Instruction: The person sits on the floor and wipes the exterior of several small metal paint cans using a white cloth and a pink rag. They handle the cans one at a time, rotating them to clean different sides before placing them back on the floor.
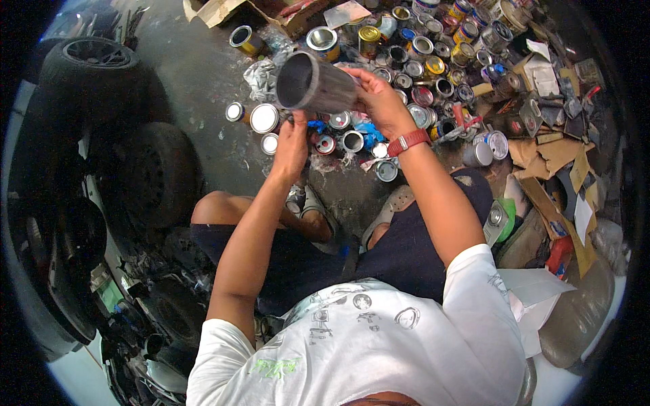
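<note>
A dark grey, cylindrical can is held up between my hands, tilted so its open mouth faces left. My right hand, with a red band at the wrist, is closed round the can's base end. My left hand grips the can's lower side near the mouth, thumb up; some of its fingers are hidden. Below the can on the floor stand a white-topped can, an open small can and a can with a red-marked top. Blue crumpled plastic lies beside them.
Many paint cans crowd the floor ahead and right. Wheels with tyres stand along the left. Torn cardboard and a green-and-silver container lie at the right, near a brown seat. A cardboard box is at the back.
</note>
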A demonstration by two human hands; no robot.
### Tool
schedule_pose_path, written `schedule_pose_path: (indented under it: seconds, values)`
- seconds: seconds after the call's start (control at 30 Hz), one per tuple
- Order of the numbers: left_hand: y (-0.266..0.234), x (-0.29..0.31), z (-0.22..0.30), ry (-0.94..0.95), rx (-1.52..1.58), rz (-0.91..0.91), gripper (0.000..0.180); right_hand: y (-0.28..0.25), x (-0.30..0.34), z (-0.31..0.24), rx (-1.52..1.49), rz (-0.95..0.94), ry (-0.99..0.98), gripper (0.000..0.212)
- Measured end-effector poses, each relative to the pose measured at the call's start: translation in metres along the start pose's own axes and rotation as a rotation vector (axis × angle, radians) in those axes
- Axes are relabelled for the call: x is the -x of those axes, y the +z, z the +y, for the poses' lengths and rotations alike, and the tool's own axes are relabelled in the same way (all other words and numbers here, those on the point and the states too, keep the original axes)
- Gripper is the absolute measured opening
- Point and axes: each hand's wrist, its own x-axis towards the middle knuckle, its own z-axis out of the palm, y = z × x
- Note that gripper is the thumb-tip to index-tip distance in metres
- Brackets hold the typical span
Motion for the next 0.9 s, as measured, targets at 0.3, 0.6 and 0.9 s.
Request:
schedule_pose_path:
  seconds: [0.3,0.6,0.9]
  values:
    - [0.017,0.004,0.000,0.245,-0.165,-0.149,0.075,-0.028,-0.002,0.001,-0.109,-0.038,0.020,0.037]
    - [0.006,0.012,0.020,-0.082,-0.276,-0.111,0.060,-0.044,-0.004,-0.005,0.091,-0.054,-0.038,0.028]
    - [-0.001,-0.004,0.002,0.227,-0.066,-0.104,0.078,-0.036,-0.012,-0.006,0.186,0.150,-0.082,0.037]
